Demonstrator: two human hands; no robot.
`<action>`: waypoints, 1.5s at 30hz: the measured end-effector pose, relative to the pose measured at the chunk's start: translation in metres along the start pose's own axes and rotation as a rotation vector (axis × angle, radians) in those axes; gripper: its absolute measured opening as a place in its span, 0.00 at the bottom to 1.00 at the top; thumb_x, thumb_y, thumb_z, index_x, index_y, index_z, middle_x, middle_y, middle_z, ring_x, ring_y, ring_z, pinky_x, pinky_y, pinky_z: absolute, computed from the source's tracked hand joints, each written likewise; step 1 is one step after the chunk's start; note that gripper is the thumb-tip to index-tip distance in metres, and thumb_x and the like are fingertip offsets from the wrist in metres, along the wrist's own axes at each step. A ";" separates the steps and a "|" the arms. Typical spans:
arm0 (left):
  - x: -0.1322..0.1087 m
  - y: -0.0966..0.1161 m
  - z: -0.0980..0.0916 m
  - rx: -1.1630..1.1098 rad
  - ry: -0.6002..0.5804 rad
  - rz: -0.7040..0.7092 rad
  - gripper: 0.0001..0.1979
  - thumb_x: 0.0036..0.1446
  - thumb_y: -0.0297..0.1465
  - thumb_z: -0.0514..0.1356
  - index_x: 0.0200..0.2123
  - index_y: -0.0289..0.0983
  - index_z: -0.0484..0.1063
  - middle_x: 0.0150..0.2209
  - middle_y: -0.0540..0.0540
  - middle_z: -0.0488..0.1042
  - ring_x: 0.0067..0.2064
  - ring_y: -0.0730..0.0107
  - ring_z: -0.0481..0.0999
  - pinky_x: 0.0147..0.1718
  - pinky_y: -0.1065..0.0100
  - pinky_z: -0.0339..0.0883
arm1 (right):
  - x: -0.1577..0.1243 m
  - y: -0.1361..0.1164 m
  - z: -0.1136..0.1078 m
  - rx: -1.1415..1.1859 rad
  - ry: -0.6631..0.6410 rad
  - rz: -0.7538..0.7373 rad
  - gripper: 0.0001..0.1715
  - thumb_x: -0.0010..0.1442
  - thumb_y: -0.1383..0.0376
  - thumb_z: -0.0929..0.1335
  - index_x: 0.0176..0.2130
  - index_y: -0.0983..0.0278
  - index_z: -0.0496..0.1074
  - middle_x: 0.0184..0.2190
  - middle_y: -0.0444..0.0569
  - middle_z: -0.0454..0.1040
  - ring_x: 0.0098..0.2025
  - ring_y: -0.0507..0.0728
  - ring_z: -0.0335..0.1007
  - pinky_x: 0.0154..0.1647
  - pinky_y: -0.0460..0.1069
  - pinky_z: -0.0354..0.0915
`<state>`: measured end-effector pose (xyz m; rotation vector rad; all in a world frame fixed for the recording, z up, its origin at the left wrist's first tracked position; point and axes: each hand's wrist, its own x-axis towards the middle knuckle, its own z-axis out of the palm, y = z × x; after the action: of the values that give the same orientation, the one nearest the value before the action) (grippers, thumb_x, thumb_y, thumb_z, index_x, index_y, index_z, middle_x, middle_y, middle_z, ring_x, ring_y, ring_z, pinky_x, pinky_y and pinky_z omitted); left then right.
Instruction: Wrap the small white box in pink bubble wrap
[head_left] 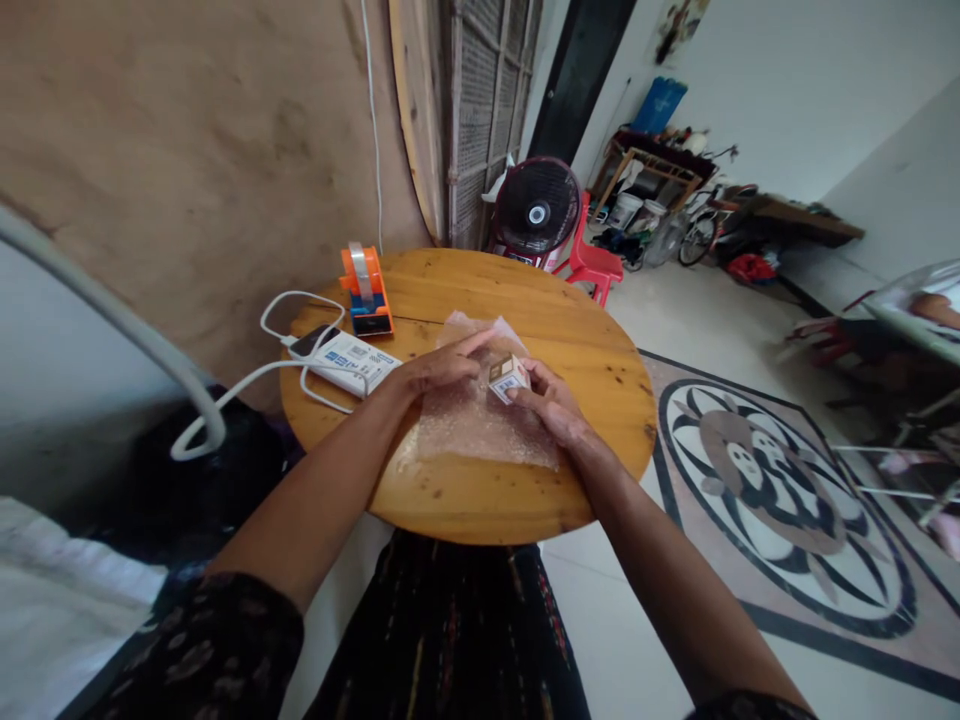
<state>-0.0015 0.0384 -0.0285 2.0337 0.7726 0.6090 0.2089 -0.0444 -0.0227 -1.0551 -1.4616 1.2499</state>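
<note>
A sheet of pinkish bubble wrap (480, 430) lies spread over the round wooden table (465, 505). In my right hand (553, 402) is a small cardboard box (510, 378), brown on top with a white label on the near side, gripped between thumb and fingers over the sheet. My left hand (448, 366) rests on the left part of the bubble wrap, fingers stretched out, the index finger reaching toward its far edge. Nothing shows in the left hand.
An orange tape dispenser (367, 290) stands at the table's back left. Near it lie a white power bank box (352, 362), a dark phone (315, 342) and a white cable (255, 375). Behind the table are a fan (537, 208) and a red chair (596, 262).
</note>
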 end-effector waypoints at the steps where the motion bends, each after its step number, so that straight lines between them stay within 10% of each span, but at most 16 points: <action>1: 0.000 -0.001 0.000 -0.028 0.002 -0.014 0.43 0.48 0.28 0.52 0.69 0.38 0.47 0.69 0.45 0.53 0.69 0.57 0.52 0.66 0.55 0.48 | 0.000 -0.001 0.000 -0.015 -0.012 -0.003 0.26 0.46 0.59 0.76 0.45 0.60 0.71 0.39 0.43 0.76 0.42 0.55 0.70 0.49 0.51 0.63; 45: 0.000 0.007 0.004 0.077 0.015 -0.032 0.36 0.48 0.30 0.51 0.64 0.37 0.59 0.68 0.43 0.57 0.68 0.54 0.55 0.66 0.53 0.48 | 0.010 -0.004 -0.006 -0.355 -0.165 -0.009 0.33 0.49 0.63 0.73 0.54 0.61 0.69 0.45 0.49 0.74 0.43 0.57 0.72 0.46 0.54 0.68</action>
<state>0.0032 0.0325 -0.0250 2.0847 0.8477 0.5849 0.2128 -0.0337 -0.0170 -1.1945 -1.8615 1.1162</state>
